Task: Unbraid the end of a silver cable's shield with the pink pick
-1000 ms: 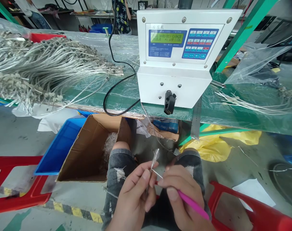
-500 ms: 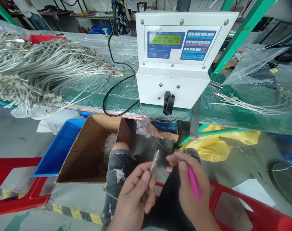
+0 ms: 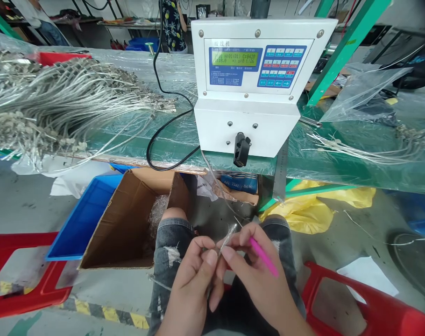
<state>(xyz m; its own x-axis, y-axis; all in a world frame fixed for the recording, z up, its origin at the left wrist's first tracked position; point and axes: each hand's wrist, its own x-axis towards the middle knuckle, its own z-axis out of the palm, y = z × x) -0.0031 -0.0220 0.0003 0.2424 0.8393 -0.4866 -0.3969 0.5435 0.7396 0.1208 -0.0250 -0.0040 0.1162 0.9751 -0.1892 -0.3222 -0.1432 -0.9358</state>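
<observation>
A white keypad machine (image 3: 247,84) sits on the green bench (image 3: 184,156). Below it, a cardboard box (image 3: 121,219) stands just beside a blue tray (image 3: 82,219), near a yellow bag (image 3: 303,214) and a red stool (image 3: 23,245).

Dead centre now, the pink plastic stick (image 3: 264,257) disappears behind the right hand's fingers (image 3: 238,242), so its upper end is hidden, and the thin clear plastic sleeve (image 3: 228,238) loses its lower end behind the left hand (image 3: 189,280). Up at twelve o'clock, a co-worker in a floral top (image 3: 172,23) is cut off by the top edge. At nine, the silver wire bundle (image 3: 58,102) runs off the frame, and the white wire-twisting machine's green screen (image 3: 234,57) is too small to read!
</observation>
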